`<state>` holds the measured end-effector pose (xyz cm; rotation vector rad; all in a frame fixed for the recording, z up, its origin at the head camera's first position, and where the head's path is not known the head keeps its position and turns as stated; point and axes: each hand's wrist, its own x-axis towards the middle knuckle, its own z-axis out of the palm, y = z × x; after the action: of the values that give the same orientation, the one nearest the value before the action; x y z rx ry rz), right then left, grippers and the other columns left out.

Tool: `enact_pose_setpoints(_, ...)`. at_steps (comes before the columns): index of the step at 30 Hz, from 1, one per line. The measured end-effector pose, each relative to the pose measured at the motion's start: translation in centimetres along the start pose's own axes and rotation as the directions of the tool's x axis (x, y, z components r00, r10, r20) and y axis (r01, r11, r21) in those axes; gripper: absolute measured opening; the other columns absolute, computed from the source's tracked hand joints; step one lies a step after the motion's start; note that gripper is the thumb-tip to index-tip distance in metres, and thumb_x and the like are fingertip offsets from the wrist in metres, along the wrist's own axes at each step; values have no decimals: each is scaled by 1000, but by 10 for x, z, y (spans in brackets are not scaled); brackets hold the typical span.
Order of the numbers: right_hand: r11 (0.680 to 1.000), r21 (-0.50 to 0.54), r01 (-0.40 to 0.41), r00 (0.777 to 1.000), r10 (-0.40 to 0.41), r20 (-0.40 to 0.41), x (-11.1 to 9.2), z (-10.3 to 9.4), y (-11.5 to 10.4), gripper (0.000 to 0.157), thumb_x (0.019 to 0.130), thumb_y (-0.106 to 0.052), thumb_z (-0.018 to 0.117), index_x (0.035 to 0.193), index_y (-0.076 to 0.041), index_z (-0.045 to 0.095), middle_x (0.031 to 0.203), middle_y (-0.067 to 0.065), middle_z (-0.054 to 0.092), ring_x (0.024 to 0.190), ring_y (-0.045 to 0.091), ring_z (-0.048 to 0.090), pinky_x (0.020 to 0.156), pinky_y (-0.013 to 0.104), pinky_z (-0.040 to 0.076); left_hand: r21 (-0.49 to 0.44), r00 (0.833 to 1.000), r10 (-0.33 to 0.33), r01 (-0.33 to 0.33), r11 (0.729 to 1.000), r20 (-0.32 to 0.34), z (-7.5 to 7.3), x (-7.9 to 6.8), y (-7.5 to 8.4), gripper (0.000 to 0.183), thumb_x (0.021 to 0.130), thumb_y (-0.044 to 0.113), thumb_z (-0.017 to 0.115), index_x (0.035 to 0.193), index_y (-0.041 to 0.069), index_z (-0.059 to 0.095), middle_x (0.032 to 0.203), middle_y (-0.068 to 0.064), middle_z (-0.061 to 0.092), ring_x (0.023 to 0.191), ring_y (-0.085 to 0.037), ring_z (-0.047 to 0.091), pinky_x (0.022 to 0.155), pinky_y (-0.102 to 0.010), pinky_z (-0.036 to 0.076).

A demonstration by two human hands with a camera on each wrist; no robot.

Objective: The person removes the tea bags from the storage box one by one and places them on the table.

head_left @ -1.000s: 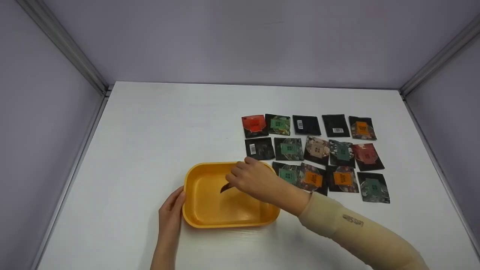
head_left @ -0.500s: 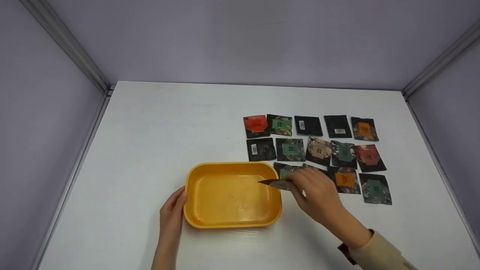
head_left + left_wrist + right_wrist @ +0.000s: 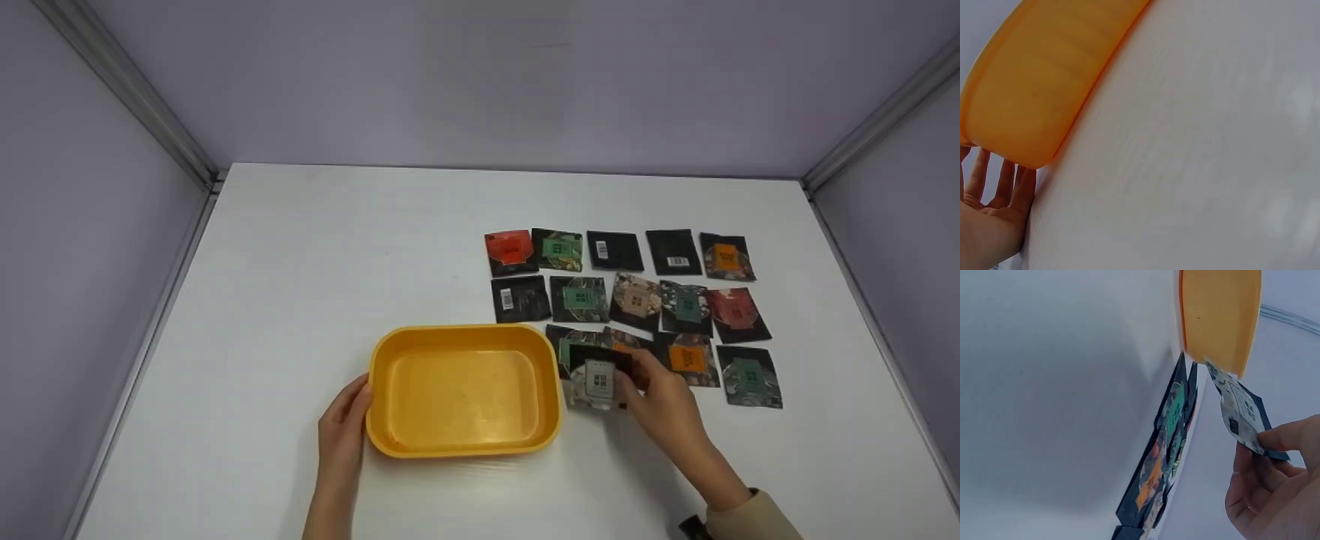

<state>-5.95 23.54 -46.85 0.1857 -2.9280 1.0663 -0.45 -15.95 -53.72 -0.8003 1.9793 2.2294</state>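
My right hand pinches a black sachet with a pale grey label between thumb and fingers. It is held up, tilted, just right of the yellow plastic bin. In the right wrist view the sachet hangs above the table, with the thumb on its printed face. My left hand rests against the bin's left end. The left wrist view shows the left fingers fairly straight, touching the outer wall of the bin below its rim. The bin's inside shows only its bare floor.
Rows of similar sachets lie flat at the right: a red one, a green-labelled one, an orange-labelled one and several more. The held sachet partly covers the nearest row. Grey partition walls enclose the white table.
My right hand has moved right from over the bin to beside it, keeping hold of the sachet, whose label now faces up towards the head camera. The left hand and the bin have stayed put.
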Motion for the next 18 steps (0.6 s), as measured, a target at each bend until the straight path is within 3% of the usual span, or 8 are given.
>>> enact_pose_setpoints(4, 987, 26, -156, 975, 150, 163, 9, 10, 6, 34, 93, -5, 68, 124, 5, 58, 98, 17, 71, 91, 30, 68, 72, 41, 58, -13, 1000, 6, -6, 1000, 3, 0, -1, 0, 62, 94, 52, 62, 140, 11, 55, 145, -2, 51, 133, -12, 45, 100, -17, 42)
enact_pose_setpoints(8, 968, -1, -252, 939, 245, 242, 12, 19, 9, 40, 94, -8, 67, 130, 6, 55, 106, 20, 68, 92, 29, 66, 72, 39, 58, -4, 1000, -10, 10, 1000, 3, 1, -2, -1, 63, 94, 54, 61, 140, 12, 55, 146, -2, 51, 134, -12, 44, 102, -18, 41)
enact_pose_setpoints(12, 962, -26, -270, 936, 269, 229, 10, 27, 10, 39, 94, -10, 67, 129, 4, 55, 99, 13, 66, 83, 23, 61, 68, 34, 56, 0, 1000, -12, 12, 1000, -9, 1, -3, -1, 62, 94, 53, 62, 139, 11, 56, 144, -2, 52, 133, -12, 46, 100, -17, 42)
enact_pose_setpoints(18, 967, -70, -245, 956, 253, 148, 9, 28, 10, 45, 95, -12, 67, 135, -1, 51, 96, 9, 63, 81, 22, 56, 69, 34, 53, 6, 1000, -20, 20, 1000, 0, 1, -3, 2, 63, 94, 53, 61, 141, 11, 53, 145, -2, 51, 132, -13, 46, 101, -18, 42)
